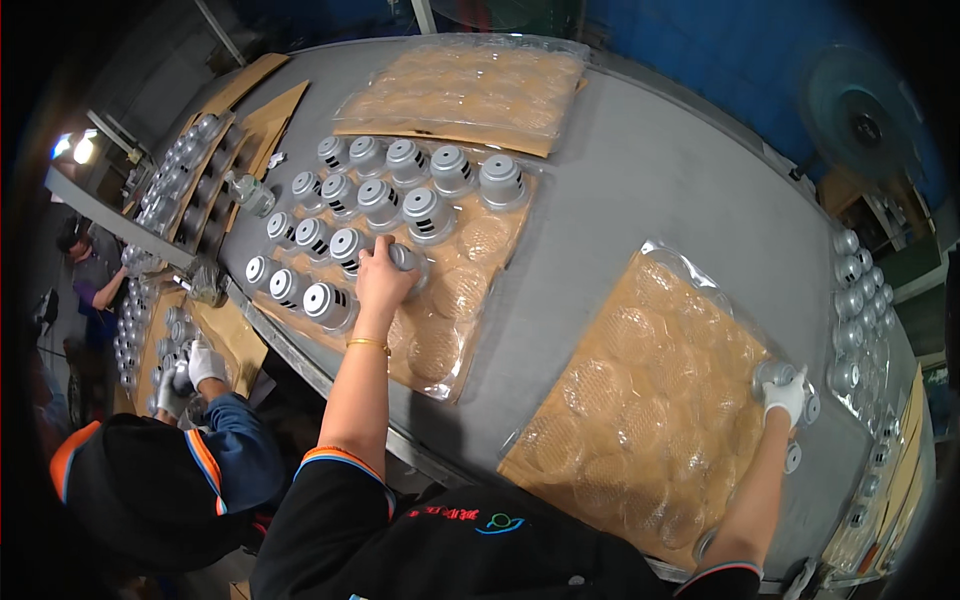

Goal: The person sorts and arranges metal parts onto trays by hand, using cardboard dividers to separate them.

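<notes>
My left hand (378, 278), bare with a gold bracelet at the wrist, is closed around a silver stepped cup-shaped part (404, 257) at the edge of the filled rows. Several matching parts (379, 200), with a small hole on top and dark slots on the side, stand in rows in the clear plastic tray (436, 372) over brown cardboard. Far to the right, my right hand (786, 396) in a white glove grips another silver cup-shaped part (772, 373) at the right edge of a second clear tray (600, 385), whose round pockets show no parts. Two more silver parts (793, 458) lie beside that hand.
Stacked clear trays (465, 88) on cardboard lie at the far side of the grey table (640, 180). A clear bottle (250, 193) stands left. A co-worker's gloved hands (203, 365) handle parts at lower left. More filled trays (860, 310) stand right, near a fan (866, 128).
</notes>
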The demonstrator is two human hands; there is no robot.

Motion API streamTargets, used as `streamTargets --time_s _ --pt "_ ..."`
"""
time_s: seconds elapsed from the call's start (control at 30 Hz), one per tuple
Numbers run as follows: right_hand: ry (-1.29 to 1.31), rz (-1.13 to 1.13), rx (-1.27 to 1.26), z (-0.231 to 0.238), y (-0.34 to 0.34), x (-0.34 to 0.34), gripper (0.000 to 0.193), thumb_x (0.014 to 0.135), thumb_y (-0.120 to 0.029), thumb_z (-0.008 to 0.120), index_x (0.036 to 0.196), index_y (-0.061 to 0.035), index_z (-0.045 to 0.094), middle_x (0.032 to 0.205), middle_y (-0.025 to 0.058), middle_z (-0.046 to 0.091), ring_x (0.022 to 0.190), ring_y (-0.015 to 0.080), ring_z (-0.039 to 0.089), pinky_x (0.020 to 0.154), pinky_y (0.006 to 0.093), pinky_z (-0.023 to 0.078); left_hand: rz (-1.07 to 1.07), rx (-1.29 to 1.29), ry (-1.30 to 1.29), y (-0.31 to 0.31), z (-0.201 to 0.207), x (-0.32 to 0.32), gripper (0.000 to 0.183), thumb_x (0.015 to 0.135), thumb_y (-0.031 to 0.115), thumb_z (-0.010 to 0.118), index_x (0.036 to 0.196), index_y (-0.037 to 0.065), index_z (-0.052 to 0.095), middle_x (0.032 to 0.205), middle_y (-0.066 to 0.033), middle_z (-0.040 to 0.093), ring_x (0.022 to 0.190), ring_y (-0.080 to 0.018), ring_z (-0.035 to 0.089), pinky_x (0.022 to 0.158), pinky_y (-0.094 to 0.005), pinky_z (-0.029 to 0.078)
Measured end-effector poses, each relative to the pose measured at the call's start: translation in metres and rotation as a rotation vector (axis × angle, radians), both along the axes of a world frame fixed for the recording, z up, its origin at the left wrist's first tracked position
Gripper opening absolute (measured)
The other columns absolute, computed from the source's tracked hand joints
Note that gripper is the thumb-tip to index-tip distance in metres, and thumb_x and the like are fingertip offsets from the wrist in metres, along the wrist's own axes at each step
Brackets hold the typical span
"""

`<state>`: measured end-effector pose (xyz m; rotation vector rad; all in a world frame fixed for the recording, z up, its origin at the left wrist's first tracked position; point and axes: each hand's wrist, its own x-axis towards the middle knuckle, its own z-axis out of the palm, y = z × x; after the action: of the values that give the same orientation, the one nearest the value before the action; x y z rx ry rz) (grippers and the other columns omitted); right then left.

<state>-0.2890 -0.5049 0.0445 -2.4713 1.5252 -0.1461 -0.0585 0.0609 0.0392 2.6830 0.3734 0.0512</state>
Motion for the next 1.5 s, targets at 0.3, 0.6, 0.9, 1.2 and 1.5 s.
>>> streamTargets --time_s 0.3,0.6,0.9,1.2,1.5 --pt "-0.767 0.616 0.609 0.077 0.221 0.034 0.028 0.082 -0.014 0.061 0.106 -0.0005 0.06 0.1 0.0089 0.062 0.09 0.0158 0.058 0.081 0.0273 0.045 -0.645 -1.037 -0.628 -0.069 0.059 -0.061 0.079 0.057 0.017 0.081 0.118 0.009 0.032 0.12 -0.0128 0.036 0.111 -0.0211 0.039 0.092 -0.0355 0.038" --pt "-0.991 0.617 0.932 0.126 0.303 0.03 0.021 0.087 -0.02 0.057 0.091 0.0005 0.058 0.073 0.0028 0.055 0.06 0.0074 0.051 0.056 0.0209 0.043 -1.16 -0.874 -0.872 -0.12 0.093 -0.11 0.064 0.056 0.004 0.074 0.111 0.011 0.042 0.123 -0.0176 0.035 0.115 -0.0361 0.04 0.095 -0.0421 0.036" --pt "-1.477 0.307 1.593 0.101 0.262 0.012 0.026 0.093 -0.022 0.042 0.107 -0.0031 0.052 0.097 0.0072 0.059 0.086 0.0159 0.058 0.075 0.0274 0.049 -0.851 -0.742 -0.51 -0.095 0.064 -0.044 0.068 0.062 0.0 0.069 0.123 0.01 0.041 0.121 -0.0167 0.045 0.115 -0.0323 0.042 0.095 -0.0382 0.036" --pt "-1.686 0.161 2.336 0.08 0.233 0.012 0.024 0.091 -0.023 0.038 0.082 -0.0069 0.054 0.053 -0.0036 0.043 0.037 0.0062 0.034 0.045 0.0219 0.045 -0.33 -0.009 -0.304 -0.038 -0.023 0.071 0.066 0.064 0.02 0.072 0.123 0.013 0.044 0.126 -0.0176 0.041 0.116 -0.0337 0.04 0.098 -0.0416 0.032" --pt "-1.769 -0.125 1.948 0.081 0.217 0.013 0.022 0.092 -0.016 0.037 0.075 -0.0078 0.049 0.058 -0.0034 0.043 0.039 0.0054 0.033 0.036 0.0164 0.033 -0.295 0.056 -0.244 -0.027 -0.048 0.108 0.072 0.063 0.021 0.071 0.128 0.015 0.04 0.128 -0.0204 0.039 0.117 -0.0356 0.039 0.098 -0.0407 0.034"
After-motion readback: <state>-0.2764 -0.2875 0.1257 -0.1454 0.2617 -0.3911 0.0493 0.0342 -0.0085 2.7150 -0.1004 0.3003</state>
